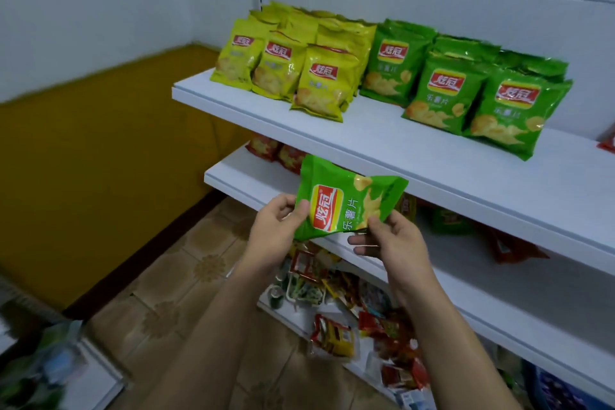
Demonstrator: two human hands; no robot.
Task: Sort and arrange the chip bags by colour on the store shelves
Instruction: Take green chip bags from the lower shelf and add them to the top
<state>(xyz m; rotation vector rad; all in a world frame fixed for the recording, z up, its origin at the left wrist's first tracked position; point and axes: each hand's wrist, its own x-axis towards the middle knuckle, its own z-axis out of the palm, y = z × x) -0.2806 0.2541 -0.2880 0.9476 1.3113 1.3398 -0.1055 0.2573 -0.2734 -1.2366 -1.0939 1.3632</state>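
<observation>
Both hands hold one green chip bag (346, 201) in front of the shelf edges, below the top shelf (432, 156). Left hand (276, 226) pinches the bag's lower left edge, thumb on the printed face; right hand (392, 240) nips the lower right corner, fingers (357, 240) curled under. Neither hand is spread wide; both are closed on the packet. Bag is turned sideways, logo facing up toward the camera, probably so its colour can be read before placing.

Top shelf: yellow-green bags (283, 60) grouped at the left, darker green bags (466, 90) just beside them to the right, standing and leaning back in rows. The held bag matches the green group, so that looks like its destination. Bare shelf lies in front of the rows.

Lower shelves: red bags (276, 151) tucked under the top shelf, mixed unsorted packets (349, 319) lower down. Sorting seems well short of done.
</observation>
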